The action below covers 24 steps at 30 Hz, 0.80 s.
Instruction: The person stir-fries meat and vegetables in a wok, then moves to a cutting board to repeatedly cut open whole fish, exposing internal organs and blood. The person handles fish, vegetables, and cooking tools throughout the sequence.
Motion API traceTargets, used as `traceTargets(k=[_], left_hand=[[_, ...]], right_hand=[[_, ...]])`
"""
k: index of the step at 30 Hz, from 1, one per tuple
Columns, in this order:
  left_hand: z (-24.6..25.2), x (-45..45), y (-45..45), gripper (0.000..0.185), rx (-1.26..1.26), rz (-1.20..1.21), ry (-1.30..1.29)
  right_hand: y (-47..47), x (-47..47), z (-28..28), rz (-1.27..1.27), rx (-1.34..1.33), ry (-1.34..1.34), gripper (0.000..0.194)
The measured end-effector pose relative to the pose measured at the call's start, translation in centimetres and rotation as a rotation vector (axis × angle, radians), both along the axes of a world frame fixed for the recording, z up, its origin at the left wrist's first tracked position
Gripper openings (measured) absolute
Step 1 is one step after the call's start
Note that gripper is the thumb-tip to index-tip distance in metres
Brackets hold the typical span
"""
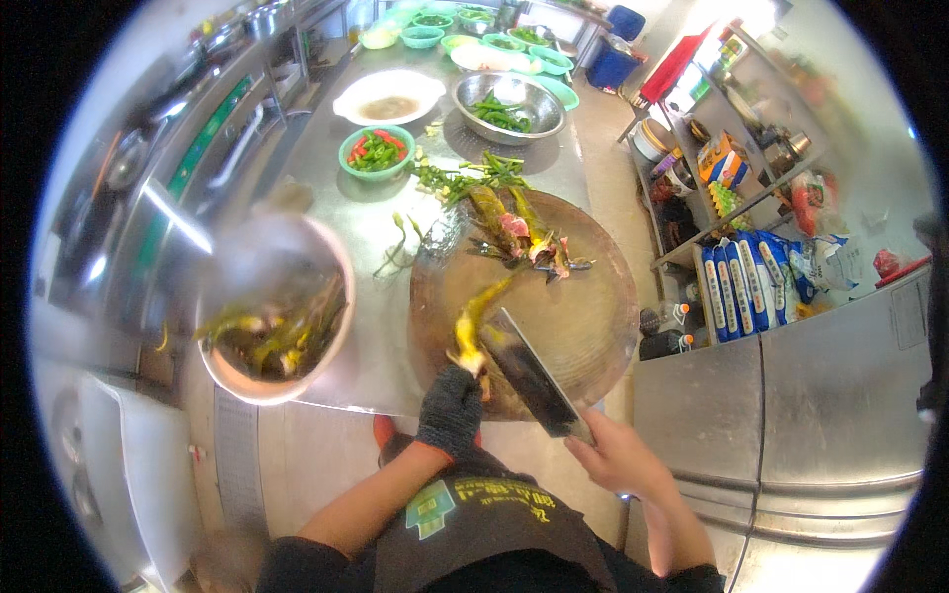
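Observation:
My left hand (451,408), in a dark knitted glove, grips a yellowish fish (468,326) by its near end; the tail reaches away over a round wooden chopping block (586,319). In my bare right hand (619,452) is the handle of a cleaver (530,374). Its broad blade slants over the block, just right of the fish. Cut-open fish (511,222) lie together at the block's far edge, pink flesh showing. To the left stands a round tub (341,348) with more yellowish fish (274,341) inside, partly blurred by a smear on the view.
Beyond the block lie cut green stalks (474,174). Further back are a green bowl of chopped peppers (377,152), a white dish (389,96), a steel bowl of green peppers (509,107) and several small bowls. Shelves (712,178) line the right, above a steel cabinet (697,415).

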State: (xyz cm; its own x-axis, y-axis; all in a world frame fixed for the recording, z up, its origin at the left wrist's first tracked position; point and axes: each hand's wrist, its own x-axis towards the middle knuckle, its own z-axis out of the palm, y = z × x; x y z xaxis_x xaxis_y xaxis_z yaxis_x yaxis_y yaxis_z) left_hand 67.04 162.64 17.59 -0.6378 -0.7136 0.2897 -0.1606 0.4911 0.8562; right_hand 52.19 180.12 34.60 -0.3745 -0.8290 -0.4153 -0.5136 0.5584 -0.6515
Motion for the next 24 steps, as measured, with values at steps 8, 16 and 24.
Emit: traceTargets(k=[8,16,24], left_hand=[[2.9,1.6,-0.1,0.022,-0.281,0.064,-0.015],[1.5,-0.8,-1.0,0.019,-0.322,0.160,-0.172],[1.3,1.2,-1.6,0.022,-0.024,0.182,-0.161]], right_hand=[[-2.7,-0.7,0.5,0.110,0.001,0.144,0.027],[-3.7,-1.1,1.2,0.071,-0.026,0.132,0.025],[-4.6,-1.4,-1.1,0.076,-0.100,0.131,0.026]])
